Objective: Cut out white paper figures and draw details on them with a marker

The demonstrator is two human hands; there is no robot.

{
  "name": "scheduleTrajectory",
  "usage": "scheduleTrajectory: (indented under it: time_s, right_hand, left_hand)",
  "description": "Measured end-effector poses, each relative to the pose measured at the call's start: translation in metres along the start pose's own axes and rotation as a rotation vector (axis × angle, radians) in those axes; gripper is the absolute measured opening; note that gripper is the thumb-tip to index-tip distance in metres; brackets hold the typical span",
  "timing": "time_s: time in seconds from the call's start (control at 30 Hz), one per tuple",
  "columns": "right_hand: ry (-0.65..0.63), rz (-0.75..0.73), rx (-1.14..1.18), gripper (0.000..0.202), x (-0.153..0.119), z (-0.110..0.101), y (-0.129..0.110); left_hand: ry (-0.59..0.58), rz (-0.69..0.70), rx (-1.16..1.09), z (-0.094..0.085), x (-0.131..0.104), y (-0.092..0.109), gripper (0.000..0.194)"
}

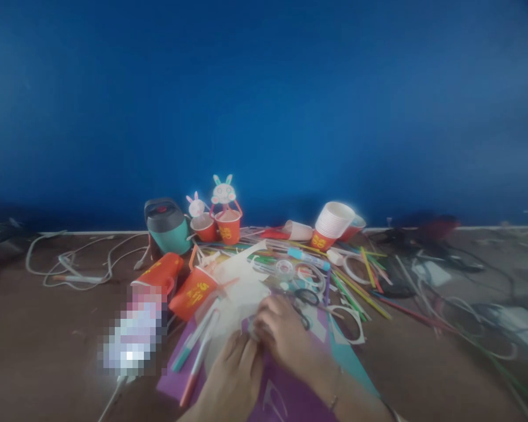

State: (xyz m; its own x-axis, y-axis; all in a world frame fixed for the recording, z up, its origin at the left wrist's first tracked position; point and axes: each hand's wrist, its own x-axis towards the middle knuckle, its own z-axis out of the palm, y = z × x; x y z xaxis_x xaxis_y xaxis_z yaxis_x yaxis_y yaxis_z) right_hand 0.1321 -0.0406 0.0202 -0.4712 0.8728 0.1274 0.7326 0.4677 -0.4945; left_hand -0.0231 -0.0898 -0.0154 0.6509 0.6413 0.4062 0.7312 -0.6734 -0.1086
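Note:
Over the purple sheet (pixel 299 392), my left hand (pixel 237 375) and my right hand (pixel 281 337) meet with their fingertips close together. The fingers of both are closed around something small and pale that is mostly hidden and blurred. Under and behind them lies a white sheet (pixel 246 269). Black-handled scissors (pixel 308 297) rest just beyond my right hand. Two markers, one teal-ended (pixel 193 343) and one red-ended (pixel 198 369), lie left of my left hand. A white cut-out ring (pixel 349 325) is to the right.
Red paper cups (pixel 193 291) lie tilted at the left, beside a phone-like blurred area (pixel 134 334). Behind stand a teal flask (pixel 167 228), a rabbit figure (pixel 224 192) on a cup and a cup stack (pixel 332 223). Colored sticks (pixel 356 287) and cables (pixel 110 264) spread sideways.

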Motion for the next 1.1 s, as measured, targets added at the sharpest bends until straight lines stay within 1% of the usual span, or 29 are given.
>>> scheduleTrajectory:
  time_s: [0.13,0.2,0.3,0.37,0.4,0.47,0.5,0.6,0.67,0.7,0.77,0.8,0.83,0.87,0.9,1.0,1.1]
  right_hand:
    - [0.042,0.004,0.054,0.005,0.0,0.004,0.002]
    - [0.063,0.003,0.103,0.008,0.0,0.004,0.003]
    - [0.113,-0.01,0.202,0.011,-0.001,0.0,0.003]
    - [0.142,-0.029,0.272,0.011,-0.002,-0.004,0.001]
    - [0.15,-0.04,0.302,0.011,-0.003,-0.005,-0.001]
    - [0.159,-0.064,0.346,0.01,-0.004,-0.009,-0.006]
    - [0.164,-0.078,0.355,0.01,-0.005,-0.01,-0.008]
    - [0.18,-0.12,0.329,0.01,-0.005,-0.014,-0.015]
    - [0.178,-0.121,0.275,0.011,-0.004,-0.018,-0.013]
    - [0.179,-0.099,0.231,0.012,-0.003,-0.02,-0.009]
    - [0.196,0.004,0.098,0.02,-0.003,-0.024,0.006]
    - [0.211,0.087,0.008,0.026,-0.003,-0.026,0.015]
    - [0.207,0.17,-0.088,0.027,-0.004,-0.028,0.025]
    - [0.186,0.214,-0.172,0.027,-0.005,-0.028,0.035]
    - [0.167,0.228,-0.24,0.025,-0.007,-0.027,0.043]
    - [0.163,0.21,-0.417,0.028,-0.01,-0.02,0.059]
    - [0.183,0.246,-0.554,0.032,-0.008,-0.013,0.059]
  left_hand:
    - [0.026,-0.009,-0.062,0.004,-0.003,-0.003,0.021]
    - [0.036,-0.049,-0.151,0.004,-0.002,-0.008,0.022]
    - [0.044,-0.215,-0.309,0.0,0.001,-0.017,0.023]
    - [0.102,-0.33,-0.333,-0.004,0.004,-0.024,0.019]
    - [0.133,-0.361,-0.328,-0.006,0.005,-0.027,0.018]
    - [0.189,-0.365,-0.336,-0.009,0.007,-0.031,0.018]
    - [0.195,-0.353,-0.351,-0.011,0.008,-0.032,0.018]
    - [0.161,-0.348,-0.406,-0.015,0.01,-0.033,0.019]
    - [0.134,-0.375,-0.43,-0.017,0.011,-0.034,0.018]
    - [0.127,-0.392,-0.445,-0.017,0.012,-0.034,0.017]
    - [0.129,-0.43,-0.495,-0.017,0.015,-0.035,0.017]
    - [0.141,-0.454,-0.532,-0.017,0.017,-0.036,0.017]
    - [0.156,-0.479,-0.581,-0.017,0.019,-0.036,0.018]
    - [0.175,-0.505,-0.638,-0.017,0.021,-0.037,0.019]
    - [0.199,-0.536,-0.7,-0.018,0.024,-0.039,0.021]
    - [0.257,-0.671,-0.889,-0.02,0.032,-0.042,0.024]
    - [0.273,-0.888,-1.095,-0.025,0.037,-0.043,0.026]
